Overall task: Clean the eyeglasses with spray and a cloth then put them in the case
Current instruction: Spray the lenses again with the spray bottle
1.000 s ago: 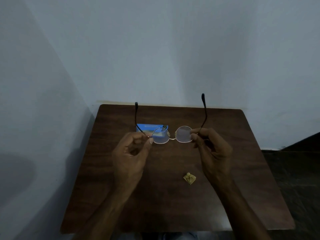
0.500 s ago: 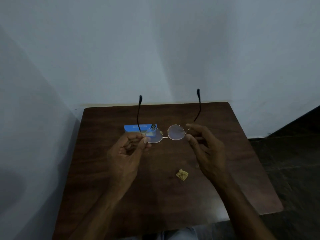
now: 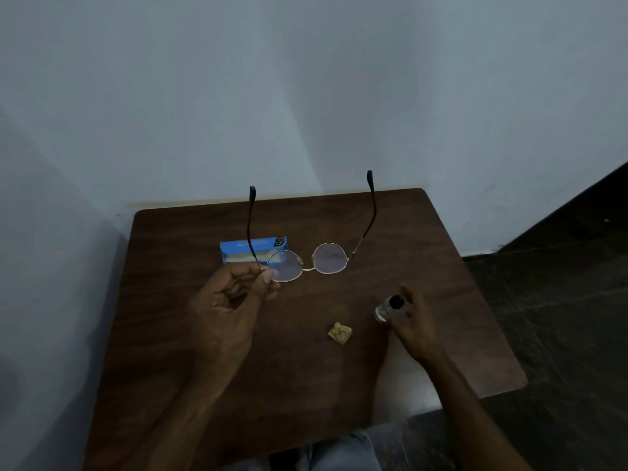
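Note:
Round gold-rimmed eyeglasses (image 3: 307, 263) hang above the table with both temples unfolded and pointing away from me. My left hand (image 3: 234, 300) pinches them at the left hinge, beside the left lens. My right hand (image 3: 413, 326) is lower, at the right of the table, with its fingers around a small clear spray bottle (image 3: 387, 308) with a black top. A crumpled yellow cloth (image 3: 339, 333) lies on the table between my hands. A blue glasses case (image 3: 253, 249) sits behind my left hand, partly hidden by the left temple.
The dark wooden table (image 3: 204, 385) stands in a corner, with pale walls close behind it and on its left. Dark floor lies beyond its right edge. My trouser leg (image 3: 343, 450) shows under the near edge.
My right hand has let go of the glasses, dropped to the right and closed around the spray bottle. The left hand now holds the glasses alone.

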A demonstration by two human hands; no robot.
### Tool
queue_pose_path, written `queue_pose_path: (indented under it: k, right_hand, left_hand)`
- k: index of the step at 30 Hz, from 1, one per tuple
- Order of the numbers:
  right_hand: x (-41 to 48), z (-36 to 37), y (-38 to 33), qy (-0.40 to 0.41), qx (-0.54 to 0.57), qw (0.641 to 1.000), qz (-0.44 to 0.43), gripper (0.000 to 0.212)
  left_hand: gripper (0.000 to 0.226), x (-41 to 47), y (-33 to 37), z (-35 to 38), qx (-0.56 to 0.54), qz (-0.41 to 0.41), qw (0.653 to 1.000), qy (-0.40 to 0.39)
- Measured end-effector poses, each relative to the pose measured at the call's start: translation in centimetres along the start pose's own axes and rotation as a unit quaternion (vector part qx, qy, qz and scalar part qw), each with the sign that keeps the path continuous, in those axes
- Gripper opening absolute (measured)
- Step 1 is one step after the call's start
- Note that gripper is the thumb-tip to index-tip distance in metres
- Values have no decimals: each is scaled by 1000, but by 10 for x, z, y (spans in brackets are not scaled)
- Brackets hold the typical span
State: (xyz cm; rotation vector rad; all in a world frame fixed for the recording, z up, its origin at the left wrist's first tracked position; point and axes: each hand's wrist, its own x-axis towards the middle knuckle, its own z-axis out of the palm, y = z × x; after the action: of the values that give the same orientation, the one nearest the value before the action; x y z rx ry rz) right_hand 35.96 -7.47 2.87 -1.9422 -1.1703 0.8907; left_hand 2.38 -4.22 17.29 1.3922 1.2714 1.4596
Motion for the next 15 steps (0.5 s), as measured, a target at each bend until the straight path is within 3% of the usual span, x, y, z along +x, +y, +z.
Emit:
queue_pose_path:
  k: [6,12,15]
  right_hand:
    - [6,29,27,20,70,997,2,31]
    - [-16,33,-29,61,73,994,-58,28]
    - [-41,23,-91,15,117,989,-92,24]
  left_hand:
    - [14,-1,12,1,11,16,1000,4]
    - [12,-1,27,-5,-24,17,999,32]
    - [13,0,35,-11,-33,25,998,49]
